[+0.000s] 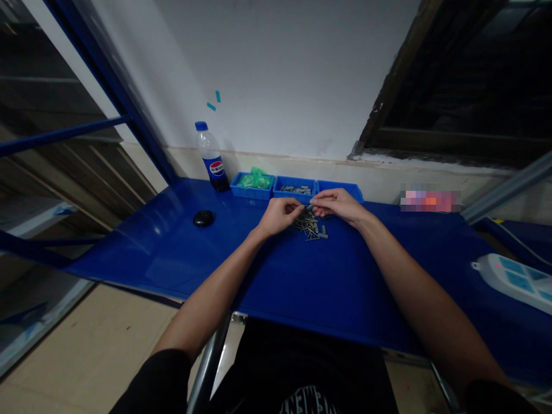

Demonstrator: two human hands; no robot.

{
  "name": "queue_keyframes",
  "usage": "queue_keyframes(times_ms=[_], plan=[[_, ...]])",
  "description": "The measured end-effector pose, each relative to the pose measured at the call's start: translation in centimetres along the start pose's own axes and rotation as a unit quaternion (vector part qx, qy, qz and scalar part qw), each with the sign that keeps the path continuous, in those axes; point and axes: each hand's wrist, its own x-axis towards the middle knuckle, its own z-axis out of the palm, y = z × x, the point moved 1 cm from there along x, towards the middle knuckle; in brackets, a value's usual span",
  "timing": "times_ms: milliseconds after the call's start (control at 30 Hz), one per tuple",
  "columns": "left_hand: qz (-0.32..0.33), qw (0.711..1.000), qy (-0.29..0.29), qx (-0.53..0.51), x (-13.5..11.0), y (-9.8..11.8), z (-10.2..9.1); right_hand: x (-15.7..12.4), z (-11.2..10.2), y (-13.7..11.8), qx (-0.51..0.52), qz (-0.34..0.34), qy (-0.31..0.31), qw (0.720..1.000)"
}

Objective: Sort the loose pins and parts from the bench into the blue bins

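Note:
Both of my hands meet over a small heap of brass-coloured screws (pixel 309 225) on the blue table. My left hand (pixel 281 216) is closed in a pinch at the left of the heap; what lies between its fingertips is too small to make out. Thumb and finger of my right hand (pixel 338 206) pinch a small grey plug (pixel 309 206), close to the left fingertips. A few loose grey plugs (pixel 323 232) lie at the right side of the heap. Just behind my hands stands a blue bin (pixel 295 196) with several grey pieces in it.
Left of that bin is another blue bin (pixel 250 192) with a green plastic bag (pixel 256 179); a third blue bin (pixel 351 190) stands partly behind my right hand. A Pepsi bottle (pixel 212 158), a black round object (pixel 203 218) and a white power strip (pixel 515 282) are on the table (pixel 293 287).

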Motion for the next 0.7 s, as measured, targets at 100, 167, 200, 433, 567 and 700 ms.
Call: queue_keyframes(times_ms=[100,167,200,433,567,700], plan=[[-0.003,1.000,0.009,0.012,0.0,0.0,-0.1,0.2,0.6,-0.3,0.053,-0.052,0.060,0.995],[-0.002,1.000,0.011,0.014,0.0,0.0,-0.1,0.2,0.8,-0.4,0.084,-0.090,0.081,0.989],[0.000,1.000,0.011,0.015,0.0,-0.1,-0.1,0.3,0.8,-0.4,0.088,-0.099,0.087,0.987],[0.012,0.999,0.008,0.044,0.0,-0.3,-0.1,1.4,-0.4,2.0,-0.153,-0.083,0.074,0.982],[0.018,0.999,0.005,0.049,-0.1,-0.3,0.0,1.6,0.3,3.2,-0.246,-0.068,0.041,0.966],[0.023,0.998,0.003,0.050,-0.1,-0.3,0.1,1.6,1.3,3.8,-0.308,-0.063,0.063,0.947]])
